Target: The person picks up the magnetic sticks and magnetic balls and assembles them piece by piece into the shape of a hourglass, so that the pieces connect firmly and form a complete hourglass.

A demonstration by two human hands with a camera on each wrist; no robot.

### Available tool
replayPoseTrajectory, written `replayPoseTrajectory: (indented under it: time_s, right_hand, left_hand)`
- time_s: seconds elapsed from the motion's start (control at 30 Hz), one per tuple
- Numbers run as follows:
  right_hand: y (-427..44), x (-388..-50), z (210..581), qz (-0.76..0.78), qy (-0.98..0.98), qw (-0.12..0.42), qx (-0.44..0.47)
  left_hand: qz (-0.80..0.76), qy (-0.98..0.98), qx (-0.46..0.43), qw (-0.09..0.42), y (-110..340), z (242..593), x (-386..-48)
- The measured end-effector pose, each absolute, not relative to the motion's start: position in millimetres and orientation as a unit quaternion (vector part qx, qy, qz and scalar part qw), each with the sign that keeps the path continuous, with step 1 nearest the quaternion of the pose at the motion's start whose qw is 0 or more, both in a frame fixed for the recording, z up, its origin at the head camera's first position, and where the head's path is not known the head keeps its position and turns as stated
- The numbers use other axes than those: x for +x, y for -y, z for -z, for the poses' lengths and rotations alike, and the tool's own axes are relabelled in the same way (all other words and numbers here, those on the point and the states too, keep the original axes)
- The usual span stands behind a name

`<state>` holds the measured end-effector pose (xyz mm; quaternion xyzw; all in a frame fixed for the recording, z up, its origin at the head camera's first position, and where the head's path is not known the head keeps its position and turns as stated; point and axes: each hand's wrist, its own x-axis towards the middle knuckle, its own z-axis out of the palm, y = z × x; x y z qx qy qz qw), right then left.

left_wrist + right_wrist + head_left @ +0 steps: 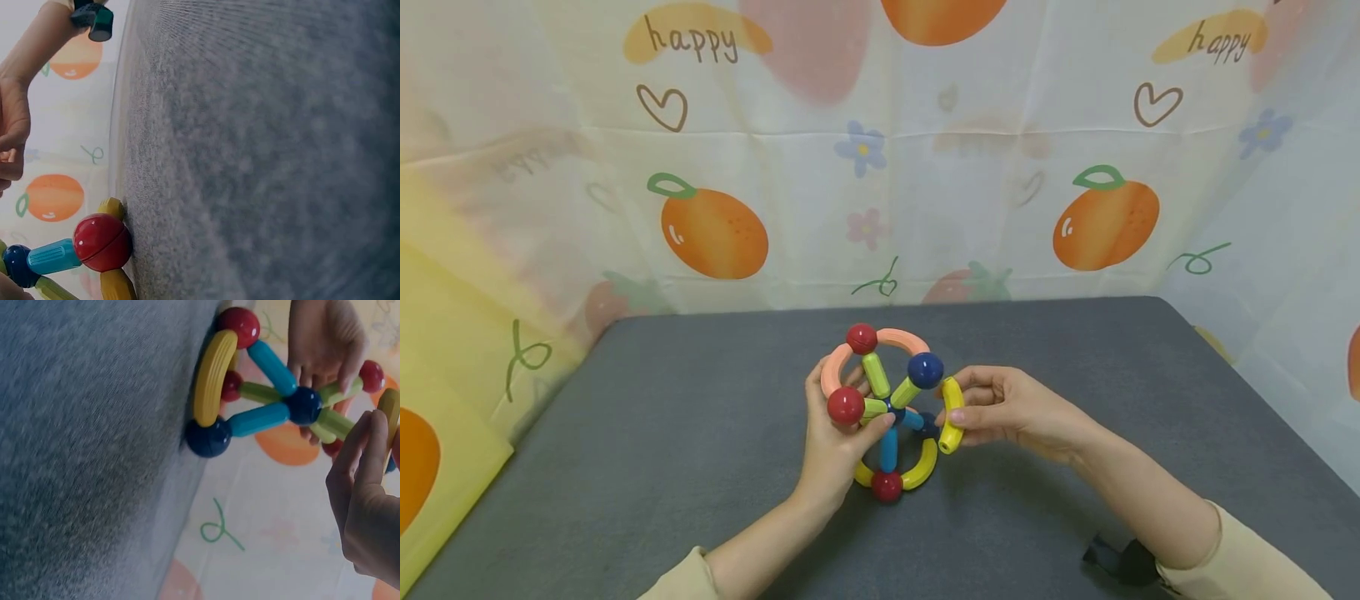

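A toy structure of magnetic balls and sticks (pixel 889 450) stands on the table. Around its central dark blue ball (pixel 304 405) spread green and light blue sticks, with red and dark blue balls at their ends. Peach curved sticks (pixel 902 339) join balls at the top, yellow curved ones (pixel 921 467) at the bottom. My left hand (pixel 831 454) grips the structure from the left, thumb near the centre. Between thumb and fingers, my right hand (pixel 1022 412) pinches a separate yellow curved stick (pixel 952 417), upright beside the upper dark blue ball (pixel 926 371); whether they touch I cannot tell.
The dark grey table (pixel 700 467) runs back to a printed cloth (pixel 970 192) with fruit drawings. A black wrist camera (pixel 1120 560) sits at the right forearm, close to the tabletop. Yellow cloth (pixel 445 333) hangs along the left edge.
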<state>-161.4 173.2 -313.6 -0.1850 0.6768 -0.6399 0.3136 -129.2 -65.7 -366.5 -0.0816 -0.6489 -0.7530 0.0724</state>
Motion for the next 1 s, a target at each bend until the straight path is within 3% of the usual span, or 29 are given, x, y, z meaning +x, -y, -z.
replayPoseTrajectory:
  time_s: [1.0]
  right_hand:
    - [-137.1, -130.6, 310.3, 0.724, -0.610, 0.296, -0.128]
  left_hand:
    - [0.730, 0.674, -0.102, 0.054, 68.2, 364.3, -125.0]
